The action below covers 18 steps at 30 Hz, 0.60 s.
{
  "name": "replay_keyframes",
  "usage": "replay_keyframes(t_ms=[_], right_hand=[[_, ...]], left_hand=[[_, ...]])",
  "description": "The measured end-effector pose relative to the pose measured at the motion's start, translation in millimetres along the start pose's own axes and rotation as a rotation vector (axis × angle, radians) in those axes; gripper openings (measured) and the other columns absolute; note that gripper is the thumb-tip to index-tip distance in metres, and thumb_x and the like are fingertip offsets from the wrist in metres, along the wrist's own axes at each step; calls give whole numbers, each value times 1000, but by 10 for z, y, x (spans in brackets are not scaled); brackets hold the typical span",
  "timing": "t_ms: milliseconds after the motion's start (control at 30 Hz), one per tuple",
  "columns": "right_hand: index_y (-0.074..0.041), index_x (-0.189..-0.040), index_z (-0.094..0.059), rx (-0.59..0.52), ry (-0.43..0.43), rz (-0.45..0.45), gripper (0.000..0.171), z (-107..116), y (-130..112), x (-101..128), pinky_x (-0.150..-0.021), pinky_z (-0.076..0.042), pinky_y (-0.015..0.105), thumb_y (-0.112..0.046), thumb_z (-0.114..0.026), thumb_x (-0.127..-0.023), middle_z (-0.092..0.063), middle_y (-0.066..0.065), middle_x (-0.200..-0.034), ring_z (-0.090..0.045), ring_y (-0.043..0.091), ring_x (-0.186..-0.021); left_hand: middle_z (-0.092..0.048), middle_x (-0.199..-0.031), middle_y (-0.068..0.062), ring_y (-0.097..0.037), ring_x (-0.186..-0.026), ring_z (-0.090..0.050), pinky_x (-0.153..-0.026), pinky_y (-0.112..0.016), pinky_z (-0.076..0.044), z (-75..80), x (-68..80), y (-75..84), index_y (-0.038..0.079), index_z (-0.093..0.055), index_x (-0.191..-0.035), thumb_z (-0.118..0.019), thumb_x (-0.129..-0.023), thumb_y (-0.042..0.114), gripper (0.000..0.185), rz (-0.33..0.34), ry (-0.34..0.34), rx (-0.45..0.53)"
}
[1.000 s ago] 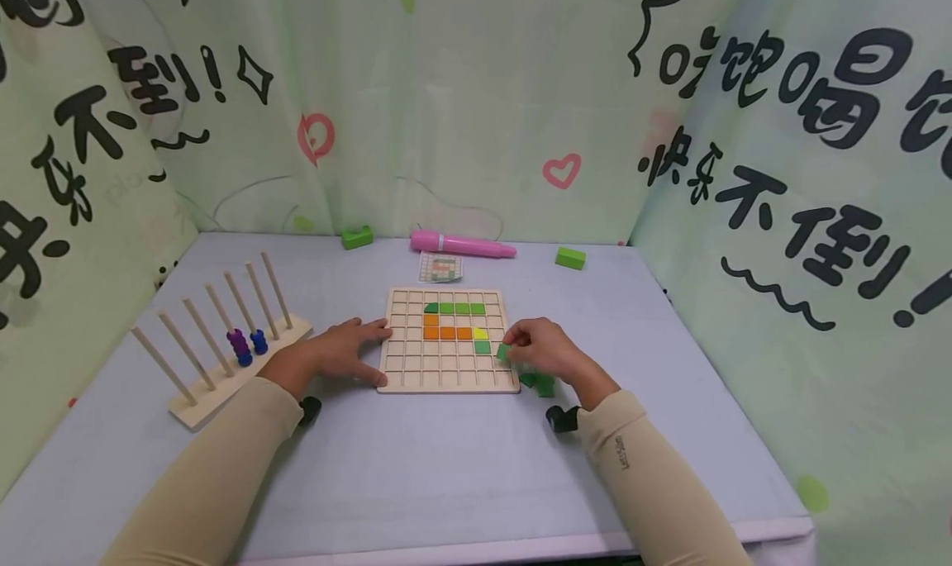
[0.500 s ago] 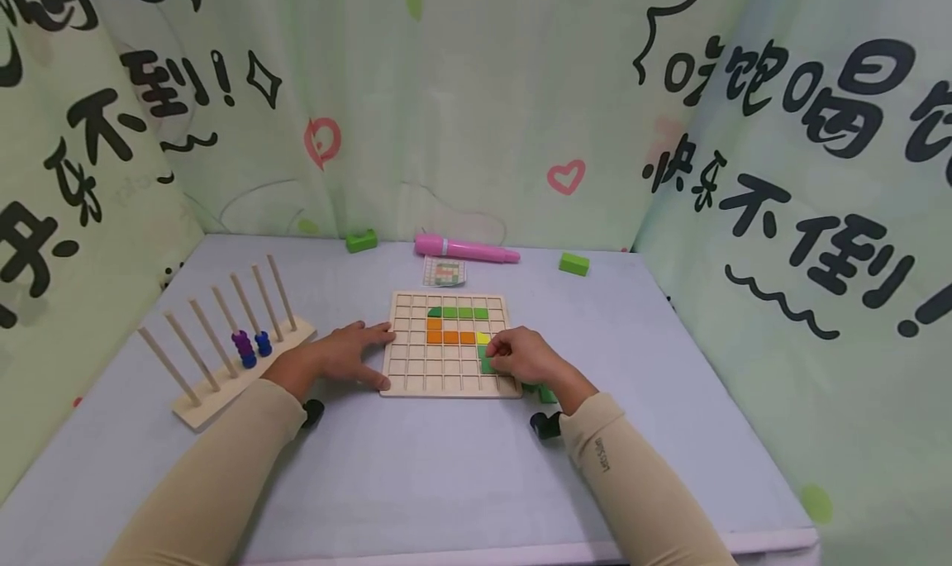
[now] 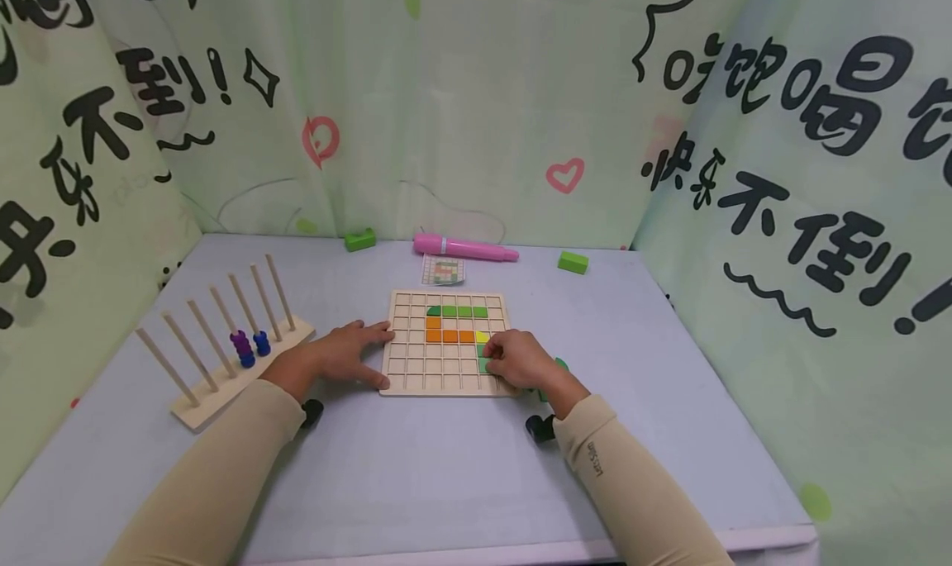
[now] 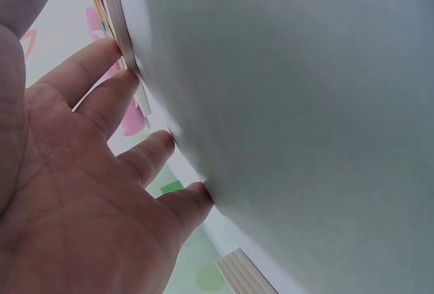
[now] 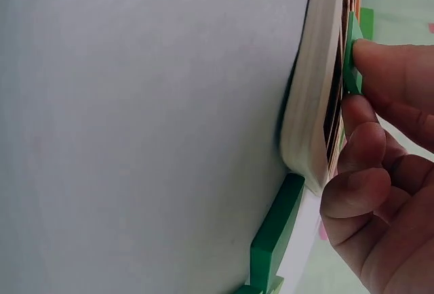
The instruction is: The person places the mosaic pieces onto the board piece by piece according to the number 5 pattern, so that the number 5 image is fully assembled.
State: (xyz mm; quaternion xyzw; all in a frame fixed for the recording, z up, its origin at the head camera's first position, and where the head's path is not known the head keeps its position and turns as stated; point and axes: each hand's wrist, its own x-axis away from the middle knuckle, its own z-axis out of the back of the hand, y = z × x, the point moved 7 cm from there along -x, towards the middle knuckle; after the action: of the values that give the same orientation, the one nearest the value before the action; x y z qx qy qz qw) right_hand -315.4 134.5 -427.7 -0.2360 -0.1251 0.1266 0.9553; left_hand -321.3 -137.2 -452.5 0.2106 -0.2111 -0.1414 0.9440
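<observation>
A wooden grid board (image 3: pixel 431 378) lies flat on the table. Its cells hold a row of green tiles (image 3: pixel 464 311), orange tiles (image 3: pixel 449 336) and a yellow tile (image 3: pixel 482 336). My left hand (image 3: pixel 338 353), fingers spread, rests against the board's left edge. Over the lower right cells, my right hand (image 3: pixel 521 359) pinches a green tile (image 5: pixel 354 64) between thumb and finger. In the right wrist view that tile sits tilted at the board's surface. Loose green pieces (image 5: pixel 274 233) lie just off the board's right side, partly hidden by the right hand in the head view.
A wooden peg rack (image 3: pixel 201 405) with purple and blue beads stands at the left. Behind the board lie a small pattern card (image 3: pixel 444 270), a pink marker (image 3: pixel 466 248) and two green blocks, one left (image 3: pixel 360 240), one right (image 3: pixel 573 262). Printed curtains enclose the table.
My right hand has moved left from the board's right edge with the green tile, onto the cells below the yellow tile. The left hand has stayed at the board's left edge.
</observation>
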Motion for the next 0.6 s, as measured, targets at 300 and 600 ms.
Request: replay_keyframes(t_ms=[300, 600], right_hand=[[-9, -100, -73, 47, 22, -2, 4, 6, -47, 18, -79, -51, 32, -11, -73, -96, -66, 2, -92, -57, 18, -86], [-12, -104, -75, -17, 29, 7, 9, 142, 77, 118, -80, -51, 33, -15, -70, -97, -70, 0, -99, -59, 18, -90]], left_hand=[[-23, -174, -3, -47, -158, -12, -122, -71, -19, 9, 15, 13, 22, -39, -162, -86, -81, 54, 99, -3, -6, -5], [-22, -174, -3, -48, -158, -11, -121, -72, -19, -5, 40, 22, 22, -39, -162, -86, -80, 53, 100, -4, -13, -4]])
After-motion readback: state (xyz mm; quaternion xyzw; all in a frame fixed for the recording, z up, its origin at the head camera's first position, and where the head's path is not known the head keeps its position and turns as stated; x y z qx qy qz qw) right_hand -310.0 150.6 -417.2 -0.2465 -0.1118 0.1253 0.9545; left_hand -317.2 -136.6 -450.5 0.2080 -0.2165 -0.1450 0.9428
